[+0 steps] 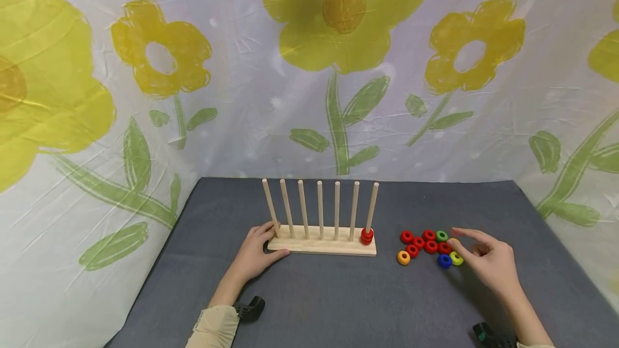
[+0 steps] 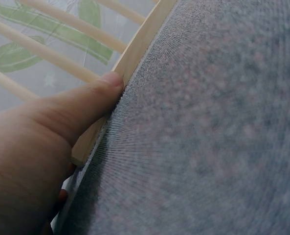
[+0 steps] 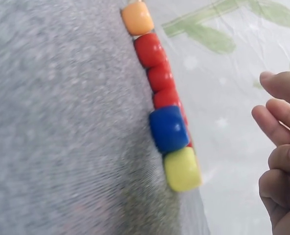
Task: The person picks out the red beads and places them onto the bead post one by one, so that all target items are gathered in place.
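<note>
A wooden rack (image 1: 314, 247) with a row of upright pegs stands on the table. Two red rings (image 1: 367, 237) are stacked on its rightmost peg. My left hand (image 1: 254, 251) grips the left end of the base, thumb (image 2: 98, 95) along the front edge and the other fingers behind. My right hand (image 1: 490, 262) hovers over the right side of a group of loose rings, thumb and index finger apart, with nothing seen between them. Several red rings (image 1: 431, 247), a green ring (image 1: 441, 236), a blue ring (image 1: 445, 261) and a yellow ring (image 3: 182, 169) lie there. One more ring is partly hidden by my fingertips.
An orange ring (image 1: 403, 258) lies at the near left of the group, between it and the rack. The dark grey tabletop (image 1: 338, 299) ends at a white curtain (image 1: 242, 122) painted with yellow flowers, which hangs behind and on both sides.
</note>
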